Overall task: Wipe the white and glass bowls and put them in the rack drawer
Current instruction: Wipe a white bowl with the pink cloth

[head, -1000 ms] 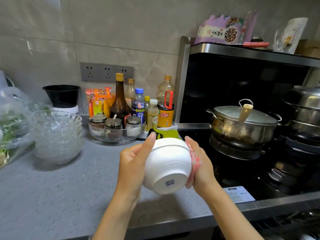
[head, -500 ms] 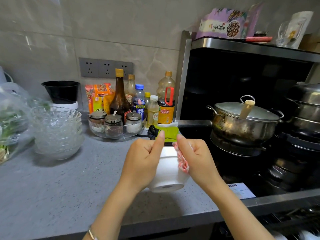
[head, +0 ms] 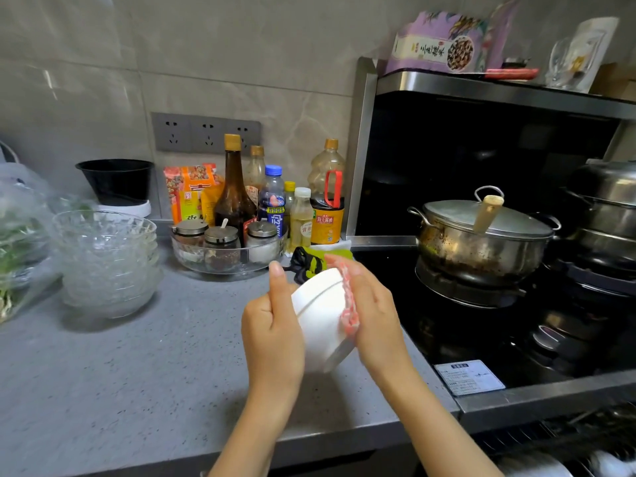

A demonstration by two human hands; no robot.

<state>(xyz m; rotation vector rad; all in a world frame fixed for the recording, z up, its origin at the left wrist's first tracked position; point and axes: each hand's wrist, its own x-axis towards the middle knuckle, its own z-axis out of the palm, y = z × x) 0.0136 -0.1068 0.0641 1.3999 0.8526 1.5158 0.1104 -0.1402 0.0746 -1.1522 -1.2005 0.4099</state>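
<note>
Grey speckled stone makes up the table [head: 103,373], which runs from the left edge of the room to a black hob [head: 457,339] set in at its right end. The wall behind is pale tile with a grey socket strip [head: 206,132].

Above the table's front edge, close to the hob, a person holds the white bowl [head: 318,318] tilted in the air, touching no surface. The left hand [head: 272,335] grips its wall, fingers wrapped round the far side and the thumb pointing up beside the rim. The right hand [head: 375,315] presses a pink cloth [head: 347,304] against the bowl's other side, fingers bent over the cloth.

The stack of glass bowls [head: 106,259] stands near the table's left end, beside a clear bag of greens [head: 20,232]. A black tub [head: 117,180] stands at the back edge. Behind the hands, a glass tray [head: 192,259] carries three lidded spice jars, with sauce bottles [head: 234,197] lined up against the wall and a green and black rag [head: 308,265] just in front of them.

On the hob stands a steel pot [head: 481,246] with its lid on, and stacked steel pans [head: 605,208] fill the right edge. A purple packet [head: 444,46] lies on the steel shelf [head: 499,92] above. Below the hob's front edge the rack drawer [head: 568,452] shows as blurred wire.
</note>
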